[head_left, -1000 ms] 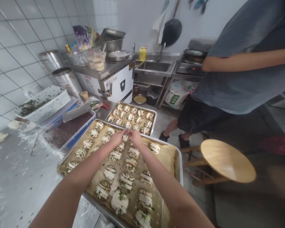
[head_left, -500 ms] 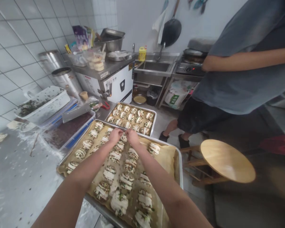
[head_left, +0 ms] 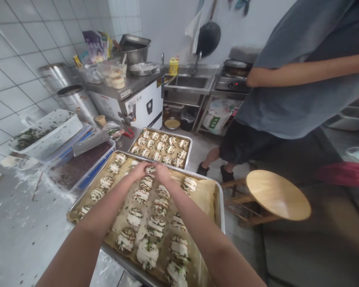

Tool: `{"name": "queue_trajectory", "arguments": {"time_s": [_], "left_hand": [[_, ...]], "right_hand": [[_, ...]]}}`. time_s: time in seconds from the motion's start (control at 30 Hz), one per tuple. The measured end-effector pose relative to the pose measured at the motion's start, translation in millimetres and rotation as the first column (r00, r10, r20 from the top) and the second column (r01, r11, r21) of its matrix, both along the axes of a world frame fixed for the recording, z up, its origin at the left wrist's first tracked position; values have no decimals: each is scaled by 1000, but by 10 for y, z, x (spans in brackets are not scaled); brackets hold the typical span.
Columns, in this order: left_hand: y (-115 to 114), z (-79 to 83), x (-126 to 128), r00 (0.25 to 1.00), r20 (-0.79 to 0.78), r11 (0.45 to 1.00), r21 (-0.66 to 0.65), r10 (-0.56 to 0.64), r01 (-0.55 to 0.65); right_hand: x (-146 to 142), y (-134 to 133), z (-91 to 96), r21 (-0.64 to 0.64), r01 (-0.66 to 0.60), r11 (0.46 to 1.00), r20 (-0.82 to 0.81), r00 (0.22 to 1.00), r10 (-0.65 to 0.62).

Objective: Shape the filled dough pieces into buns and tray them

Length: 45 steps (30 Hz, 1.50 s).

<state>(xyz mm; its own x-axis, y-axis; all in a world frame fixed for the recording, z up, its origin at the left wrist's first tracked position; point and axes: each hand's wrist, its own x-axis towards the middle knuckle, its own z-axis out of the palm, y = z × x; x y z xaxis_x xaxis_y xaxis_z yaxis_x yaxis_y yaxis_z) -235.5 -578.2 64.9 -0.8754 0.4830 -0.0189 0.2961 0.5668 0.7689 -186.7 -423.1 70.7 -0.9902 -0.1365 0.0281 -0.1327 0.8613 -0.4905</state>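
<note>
Both hands meet over the far row of the near tray [head_left: 219,199], which stands on the floury bench [head_left: 18,231]. Left hand [head_left: 140,170] and right hand [head_left: 164,173] share one grip. Their fingertips pinch a single scallion roll [head_left: 151,169] from either side; the thumbs are hidden.

The roll sits on the liner paper [head_left: 203,191], just beside its neighbours [head_left: 145,183].

Judgement: this piece is being shaped or seated.
- Press evenly from both sides so the layers do not smear.
- Keep it in line with its row and apart from the next roll.
- Both forearms pass above the near rolls [head_left: 155,225], so hold them lifted.

Beyond lies a second filled tray [head_left: 161,144]. A co-worker [head_left: 287,91] stands to the right, near the stool [head_left: 277,193].
</note>
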Motion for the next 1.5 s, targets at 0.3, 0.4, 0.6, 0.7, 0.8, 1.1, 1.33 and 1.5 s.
{"name": "queue_trajectory", "arguments": {"time_s": [0.3, 0.4, 0.6, 0.7, 0.8, 1.1, 1.33, 1.5], "left_hand": [[7, -88, 8, 991, -47, 990, -60, 125, -128], [119, 32, 155, 982, -145, 988, -81, 122, -134], [816, 109, 656, 999, 41, 1000, -9, -26, 27], [1245, -33, 834, 989, 140, 998, 40, -52, 47], [1499, -166, 888, 986, 164, 999, 31, -17, 12], [1449, -148, 831, 987, 123, 991, -96, 102, -91], [1305, 123, 1212, 997, 47, 956, -292, 57, -41], [1264, 270, 1543, 994, 106, 922, -388, 41, 3]], "right_hand": [[280, 213, 108, -87, 86, 992, -128, 987, -97], [679, 605, 76, -190, 236, 953, -232, 933, -277], [1224, 1267, -277, -243, 614, 751, 12, 776, -631], [1203, 1295, -386, -393, 598, 699, 93, 782, -617], [1129, 1256, -391, -551, 551, 627, 123, 797, -592], [1038, 1151, -346, -386, 615, 687, 156, 778, -609], [1430, 1180, -361, -321, 615, 720, 265, 788, -555], [1523, 1074, -283, -438, 448, 779, 315, 888, -334]]}}
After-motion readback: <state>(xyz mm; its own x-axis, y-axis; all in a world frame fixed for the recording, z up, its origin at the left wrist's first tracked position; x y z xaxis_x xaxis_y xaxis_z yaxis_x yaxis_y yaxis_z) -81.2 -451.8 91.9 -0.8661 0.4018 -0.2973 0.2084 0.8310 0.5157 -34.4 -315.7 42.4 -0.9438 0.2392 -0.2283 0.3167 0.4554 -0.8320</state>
